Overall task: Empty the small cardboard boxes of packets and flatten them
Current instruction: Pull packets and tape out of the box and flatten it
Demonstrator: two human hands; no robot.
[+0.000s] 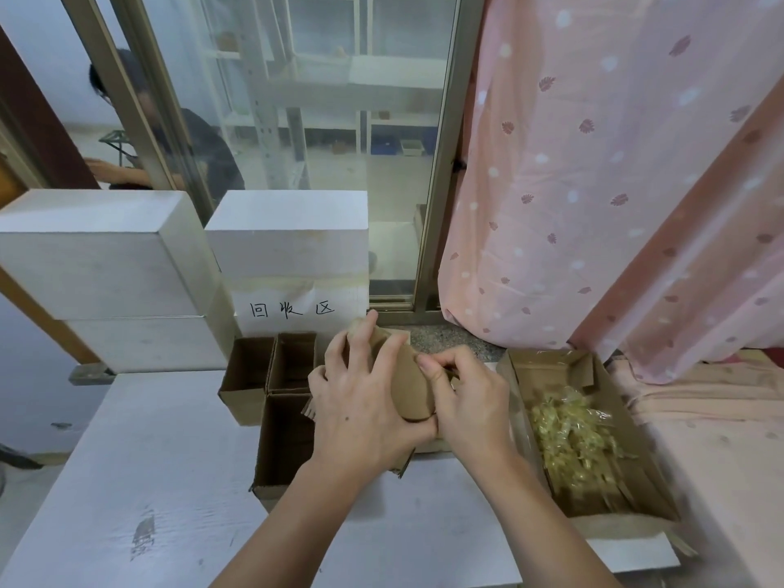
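A small brown cardboard box (406, 384) is held between both hands above the middle of the white table (140, 481). My left hand (360, 401) wraps around its left side, fingers curled over the top edge. My right hand (462, 396) pinches the box's right edge with curled fingers. Its opening is hidden behind my hands. To the right, a large open cardboard box (628, 473) holds a heap of clear packets (572, 430) with yellowish contents.
Three open small cardboard boxes (271, 367) stand left of my hands, in front of a white block with a handwritten label (292, 309). A larger white block (97, 265) sits at the left. A pink curtain (615, 184) hangs at the right. Beyond the glass, a person bends down.
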